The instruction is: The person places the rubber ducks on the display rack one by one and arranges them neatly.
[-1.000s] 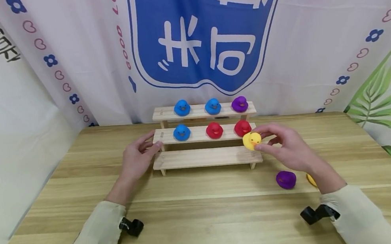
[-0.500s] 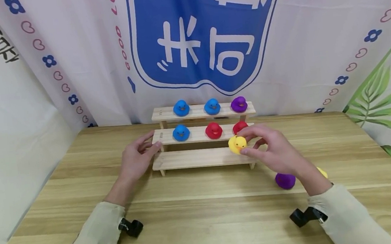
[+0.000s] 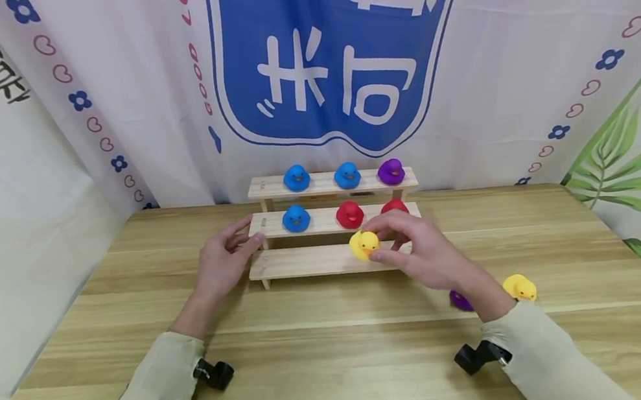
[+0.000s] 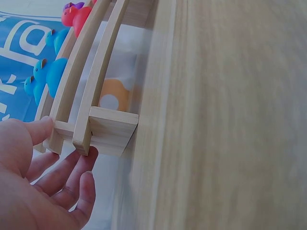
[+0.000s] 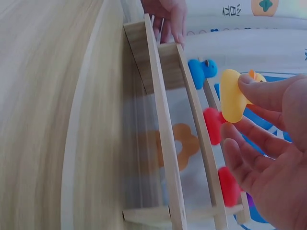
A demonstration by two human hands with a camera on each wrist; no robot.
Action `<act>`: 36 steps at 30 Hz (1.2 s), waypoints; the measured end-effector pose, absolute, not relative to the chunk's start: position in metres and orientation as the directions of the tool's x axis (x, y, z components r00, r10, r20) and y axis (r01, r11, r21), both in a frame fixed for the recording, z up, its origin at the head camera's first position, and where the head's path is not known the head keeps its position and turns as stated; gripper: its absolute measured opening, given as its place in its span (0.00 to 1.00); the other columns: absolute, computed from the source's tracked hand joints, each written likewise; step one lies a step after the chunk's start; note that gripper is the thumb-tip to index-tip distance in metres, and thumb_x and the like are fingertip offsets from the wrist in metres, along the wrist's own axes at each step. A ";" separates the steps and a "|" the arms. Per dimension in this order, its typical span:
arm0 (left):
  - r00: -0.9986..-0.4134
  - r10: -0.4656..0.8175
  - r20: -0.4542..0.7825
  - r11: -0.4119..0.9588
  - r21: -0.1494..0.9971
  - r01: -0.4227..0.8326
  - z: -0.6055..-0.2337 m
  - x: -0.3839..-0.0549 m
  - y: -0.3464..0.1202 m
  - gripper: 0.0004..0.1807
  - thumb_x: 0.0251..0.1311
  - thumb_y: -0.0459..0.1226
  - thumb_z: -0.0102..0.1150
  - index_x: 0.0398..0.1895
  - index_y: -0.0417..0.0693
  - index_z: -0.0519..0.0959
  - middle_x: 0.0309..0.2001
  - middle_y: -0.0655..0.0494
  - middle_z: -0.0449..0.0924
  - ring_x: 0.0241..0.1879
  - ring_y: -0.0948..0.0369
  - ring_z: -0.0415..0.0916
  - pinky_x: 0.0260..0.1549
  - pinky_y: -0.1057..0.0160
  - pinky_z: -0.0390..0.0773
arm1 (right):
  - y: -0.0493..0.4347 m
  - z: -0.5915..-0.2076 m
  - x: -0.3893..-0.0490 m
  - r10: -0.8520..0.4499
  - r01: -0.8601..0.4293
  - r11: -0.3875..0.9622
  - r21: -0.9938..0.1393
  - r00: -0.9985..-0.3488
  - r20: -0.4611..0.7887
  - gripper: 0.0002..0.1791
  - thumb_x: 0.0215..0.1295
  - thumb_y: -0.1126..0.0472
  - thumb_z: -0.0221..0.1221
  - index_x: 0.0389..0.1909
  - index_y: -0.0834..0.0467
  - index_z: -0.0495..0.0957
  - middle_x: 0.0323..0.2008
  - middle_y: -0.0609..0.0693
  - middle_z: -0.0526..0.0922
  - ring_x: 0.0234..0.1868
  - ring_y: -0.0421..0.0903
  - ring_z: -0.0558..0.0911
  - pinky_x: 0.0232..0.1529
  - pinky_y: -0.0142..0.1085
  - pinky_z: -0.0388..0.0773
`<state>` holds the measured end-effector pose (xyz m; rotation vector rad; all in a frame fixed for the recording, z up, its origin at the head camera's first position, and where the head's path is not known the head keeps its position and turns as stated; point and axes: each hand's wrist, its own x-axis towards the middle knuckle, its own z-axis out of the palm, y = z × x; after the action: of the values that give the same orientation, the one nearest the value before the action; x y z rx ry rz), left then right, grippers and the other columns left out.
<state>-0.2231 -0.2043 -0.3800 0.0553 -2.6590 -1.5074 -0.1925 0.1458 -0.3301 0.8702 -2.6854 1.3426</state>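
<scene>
My right hand (image 3: 419,245) pinches a yellow rubber duck (image 3: 365,245) between thumb and fingers, over the lowest step of a three-tier wooden rack (image 3: 304,263). In the right wrist view the duck's base (image 5: 231,96) faces the camera. My left hand (image 3: 226,255) grips the rack's left end, thumb on the middle step and fingers around its edge (image 4: 62,172). The middle step bears a blue duck (image 3: 296,219), a red duck (image 3: 350,215) and another red duck (image 3: 394,206), partly hidden by my right hand. Two blue ducks and a purple duck (image 3: 391,171) stand on top.
On the table to the right lie a purple duck (image 3: 460,300), partly hidden by my right wrist, and another yellow duck (image 3: 520,288). Behind the rack hangs a printed cloth (image 3: 170,111) along the back of the wooden table (image 3: 338,367).
My right hand has carried the yellow duck left, from the rack's right end toward the middle of the lowest step. The left hand has kept its place on the rack.
</scene>
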 end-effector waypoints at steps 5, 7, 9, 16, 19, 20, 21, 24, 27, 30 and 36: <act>-0.996 -0.069 0.053 0.518 0.856 0.010 -0.380 -0.223 -0.204 0.34 0.62 0.59 0.59 0.71 0.66 0.68 0.61 0.47 0.79 0.59 0.52 0.76 0.40 0.70 0.76 | 0.132 -0.332 -0.194 -0.477 -0.458 0.470 -0.755 -0.851 0.219 0.20 0.61 0.54 0.68 0.54 0.44 0.79 0.50 0.40 0.81 0.48 0.42 0.82 0.45 0.41 0.80; -0.996 -0.067 0.052 0.516 0.857 0.010 -0.380 -0.222 -0.204 0.34 0.63 0.59 0.59 0.71 0.66 0.68 0.61 0.47 0.79 0.59 0.52 0.76 0.40 0.70 0.76 | 0.127 -0.333 -0.195 -0.478 -0.448 0.466 -0.763 -0.853 0.209 0.20 0.61 0.55 0.68 0.54 0.43 0.79 0.50 0.40 0.81 0.47 0.42 0.82 0.45 0.42 0.80; -0.997 -0.064 0.052 0.514 0.858 0.012 -0.380 -0.222 -0.204 0.34 0.63 0.59 0.59 0.71 0.66 0.68 0.61 0.47 0.79 0.59 0.52 0.76 0.40 0.70 0.76 | 0.122 -0.334 -0.195 -0.481 -0.443 0.459 -0.770 -0.853 0.204 0.19 0.61 0.56 0.69 0.53 0.43 0.80 0.49 0.40 0.80 0.45 0.42 0.82 0.44 0.42 0.81; -0.997 -0.050 0.065 0.508 0.861 0.031 -0.379 -0.221 -0.204 0.34 0.63 0.59 0.59 0.71 0.65 0.68 0.58 0.48 0.81 0.58 0.53 0.77 0.39 0.71 0.76 | 0.105 -0.337 -0.197 -0.506 -0.461 0.446 -0.767 -0.837 0.208 0.19 0.61 0.58 0.69 0.53 0.45 0.80 0.48 0.40 0.80 0.44 0.42 0.83 0.44 0.41 0.82; -0.997 -0.048 0.068 0.506 0.862 0.034 -0.378 -0.220 -0.204 0.34 0.63 0.59 0.59 0.71 0.65 0.68 0.57 0.48 0.82 0.57 0.53 0.78 0.38 0.71 0.76 | 0.097 -0.339 -0.197 -0.519 -0.475 0.440 -0.762 -0.827 0.216 0.19 0.61 0.59 0.69 0.53 0.47 0.80 0.48 0.40 0.80 0.43 0.42 0.83 0.43 0.39 0.82; -0.996 -0.049 0.068 0.508 0.861 0.034 -0.378 -0.220 -0.204 0.34 0.63 0.59 0.59 0.71 0.65 0.68 0.56 0.49 0.83 0.57 0.54 0.78 0.38 0.71 0.76 | 0.095 -0.340 -0.198 -0.520 -0.475 0.441 -0.762 -0.827 0.214 0.19 0.61 0.59 0.69 0.53 0.47 0.80 0.48 0.40 0.80 0.43 0.41 0.83 0.44 0.39 0.82; -0.996 -0.052 0.069 0.510 0.860 0.033 -0.378 -0.221 -0.204 0.34 0.63 0.59 0.59 0.71 0.65 0.68 0.56 0.49 0.83 0.56 0.54 0.78 0.38 0.71 0.76 | 0.093 -0.340 -0.198 -0.521 -0.477 0.442 -0.760 -0.826 0.215 0.19 0.60 0.59 0.69 0.53 0.46 0.80 0.47 0.40 0.80 0.42 0.41 0.83 0.43 0.38 0.82; -0.996 -0.059 0.068 0.508 0.861 0.029 -0.378 -0.221 -0.203 0.33 0.62 0.59 0.60 0.70 0.65 0.69 0.55 0.49 0.83 0.56 0.54 0.79 0.37 0.72 0.76 | 0.088 -0.342 -0.198 -0.524 -0.477 0.449 -0.756 -0.825 0.210 0.19 0.61 0.58 0.69 0.52 0.46 0.81 0.47 0.39 0.80 0.41 0.40 0.83 0.43 0.36 0.82; -0.996 -0.058 0.068 0.505 0.862 0.030 -0.377 -0.220 -0.203 0.33 0.63 0.58 0.60 0.70 0.65 0.69 0.55 0.48 0.83 0.56 0.53 0.79 0.38 0.72 0.75 | 0.083 -0.343 -0.199 -0.524 -0.478 0.454 -0.752 -0.826 0.209 0.18 0.60 0.58 0.69 0.52 0.46 0.81 0.47 0.39 0.80 0.40 0.39 0.83 0.42 0.35 0.82; -0.996 -0.052 0.069 0.505 0.863 0.033 -0.377 -0.220 -0.203 0.33 0.63 0.58 0.59 0.71 0.65 0.69 0.56 0.48 0.83 0.57 0.53 0.78 0.38 0.72 0.75 | 0.079 -0.344 -0.201 -0.525 -0.477 0.459 -0.749 -0.826 0.204 0.19 0.60 0.58 0.69 0.52 0.46 0.81 0.47 0.39 0.80 0.40 0.39 0.83 0.42 0.34 0.82; -0.995 -0.050 0.083 0.510 0.859 0.046 -0.378 -0.220 -0.204 0.33 0.63 0.58 0.59 0.71 0.65 0.69 0.55 0.48 0.83 0.56 0.54 0.79 0.40 0.72 0.76 | 0.072 -0.347 -0.204 -0.524 -0.443 0.480 -0.757 -0.837 0.157 0.19 0.61 0.57 0.68 0.53 0.45 0.80 0.48 0.38 0.80 0.40 0.39 0.82 0.42 0.34 0.81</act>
<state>-0.2200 -0.2040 -0.3784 0.0035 -2.6444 -1.5080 -0.2040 0.0716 -0.3472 0.9118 -2.7834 1.3777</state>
